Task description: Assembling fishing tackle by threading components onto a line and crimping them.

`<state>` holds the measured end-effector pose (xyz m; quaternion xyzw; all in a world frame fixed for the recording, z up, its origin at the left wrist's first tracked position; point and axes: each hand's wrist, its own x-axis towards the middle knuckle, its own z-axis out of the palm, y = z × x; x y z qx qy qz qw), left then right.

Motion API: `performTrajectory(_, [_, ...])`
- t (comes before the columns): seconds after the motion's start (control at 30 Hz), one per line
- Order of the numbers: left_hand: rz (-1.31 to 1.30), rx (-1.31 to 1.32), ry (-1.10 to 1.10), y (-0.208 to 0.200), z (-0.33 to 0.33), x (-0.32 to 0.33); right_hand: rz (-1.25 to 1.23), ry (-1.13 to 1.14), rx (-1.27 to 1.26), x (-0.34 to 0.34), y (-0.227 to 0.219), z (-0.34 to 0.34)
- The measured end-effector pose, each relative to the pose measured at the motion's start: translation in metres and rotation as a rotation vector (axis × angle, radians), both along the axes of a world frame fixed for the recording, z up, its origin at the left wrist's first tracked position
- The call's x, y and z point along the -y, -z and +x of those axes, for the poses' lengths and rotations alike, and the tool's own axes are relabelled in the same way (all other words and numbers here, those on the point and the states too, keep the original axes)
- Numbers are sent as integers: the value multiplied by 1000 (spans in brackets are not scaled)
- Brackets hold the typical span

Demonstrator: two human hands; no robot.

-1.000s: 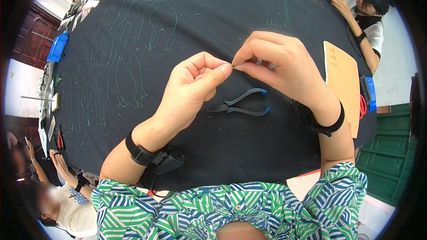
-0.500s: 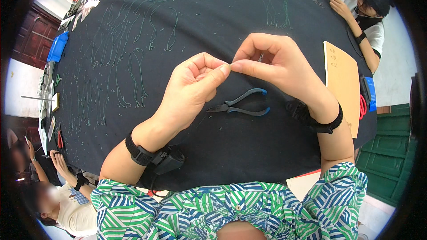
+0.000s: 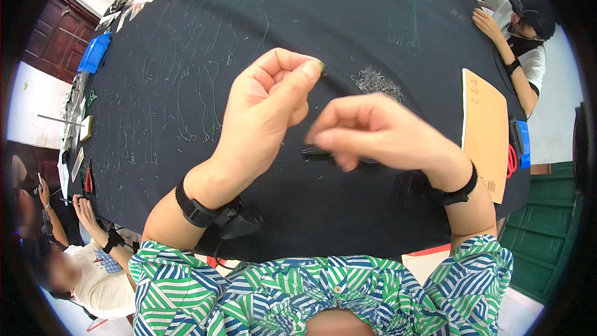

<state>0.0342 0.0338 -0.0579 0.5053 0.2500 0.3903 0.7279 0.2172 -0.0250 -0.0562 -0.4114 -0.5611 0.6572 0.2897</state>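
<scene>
My left hand point(image 3: 270, 106) is raised over the black cloth, thumb and forefinger pinched together. Whatever sits in that pinch is too small to make out. Lower and to the right, my right hand point(image 3: 382, 130) is apart from the left, its curled fingers smeared by motion. Beneath those fingers lie pliers point(image 3: 316, 157); their dark jaws show, while the hand mostly hides the handles. Just beyond my right hand is a heap of small metal hooks point(image 3: 378, 83).
Thin green threads point(image 3: 202, 109) lie across the left of the black cloth point(image 3: 348, 211). A tan cardboard sheet point(image 3: 484, 130) and red-handled scissors point(image 3: 512, 162) are at the right. A blue tray point(image 3: 94, 53) stands far left. People sit at both sides.
My hands have parted. The right hand has come down and toward me, over the pliers, uncovering the heap of hooks. My left hand has risen slightly, still pinched.
</scene>
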Motion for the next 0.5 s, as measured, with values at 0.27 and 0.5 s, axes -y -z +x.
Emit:
performTrajectory(0.27, [54,10,-6,7,-11,-12,332,380,-197,-3,-34,56])
performTrajectory(0.5, [58,-9,-16,8,-10,-14,156,342,-928,-6,-39,62])
